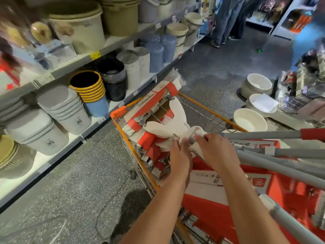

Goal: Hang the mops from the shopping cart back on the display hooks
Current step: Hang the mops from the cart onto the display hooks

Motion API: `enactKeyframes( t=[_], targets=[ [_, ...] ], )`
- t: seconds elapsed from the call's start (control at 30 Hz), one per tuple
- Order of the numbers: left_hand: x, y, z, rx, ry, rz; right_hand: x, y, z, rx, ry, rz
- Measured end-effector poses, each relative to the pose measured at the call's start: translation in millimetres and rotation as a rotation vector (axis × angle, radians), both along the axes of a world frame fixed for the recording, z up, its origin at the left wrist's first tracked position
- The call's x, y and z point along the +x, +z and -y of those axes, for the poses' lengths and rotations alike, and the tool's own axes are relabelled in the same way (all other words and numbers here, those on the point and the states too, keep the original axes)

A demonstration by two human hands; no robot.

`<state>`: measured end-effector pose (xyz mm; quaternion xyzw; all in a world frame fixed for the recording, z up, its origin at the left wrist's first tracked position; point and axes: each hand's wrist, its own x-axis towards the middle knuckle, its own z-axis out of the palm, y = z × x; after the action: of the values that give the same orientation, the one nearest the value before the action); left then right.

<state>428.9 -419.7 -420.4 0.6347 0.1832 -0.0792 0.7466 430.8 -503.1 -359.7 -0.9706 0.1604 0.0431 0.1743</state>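
Observation:
An orange wire shopping cart (pixel 121 110) stands in the aisle, filled with flat mops in red and white packaging. Their grey handles (pixel 274 163) lie fanned out to the right, one with a red grip (pixel 313 133). The top mop head (pixel 158 106) tilts up at the cart's far end, with a white cloth pad (pixel 177 118) hanging from it. My left hand (pixel 179 155) and my right hand (pixel 213 150) are both over the cart, pinching the white cloth where it meets a grey handle joint. No display hooks are visible.
Shelving on the left holds stacked bins and buckets (pixel 89 85). White basins (pixel 249 120) sit on the floor to the right beside a wire rack (pixel 299 103). People (pixel 226 20) stand at the far end of the aisle. Speckled floor (pixel 79 173) lies left of the cart.

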Motion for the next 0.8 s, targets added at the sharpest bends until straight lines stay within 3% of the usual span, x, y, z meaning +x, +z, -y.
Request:
enactKeyframes(
  t=[0.13,0.2,0.3,0.43,0.57,0.8],
  targets=[
    [-5,28,-12,-0.015,0.060,0.131,-7,29,-19,-0.107,0.061,0.130],
    [-6,49,-19,-0.116,0.098,0.119,-13,48,-28,-0.091,0.069,0.195],
    [-9,77,-40,-0.171,0.069,0.170,-26,79,-43,0.080,0.030,0.299],
    [-23,112,-84,-0.047,0.070,0.338,-53,104,-80,0.291,0.017,0.419],
    [-45,159,-138,-0.045,0.087,0.476,-75,124,-135,0.438,0.023,0.601],
    [-83,226,-240,-0.029,0.095,0.671,-100,158,-238,0.876,-0.036,0.845]
  ],
)
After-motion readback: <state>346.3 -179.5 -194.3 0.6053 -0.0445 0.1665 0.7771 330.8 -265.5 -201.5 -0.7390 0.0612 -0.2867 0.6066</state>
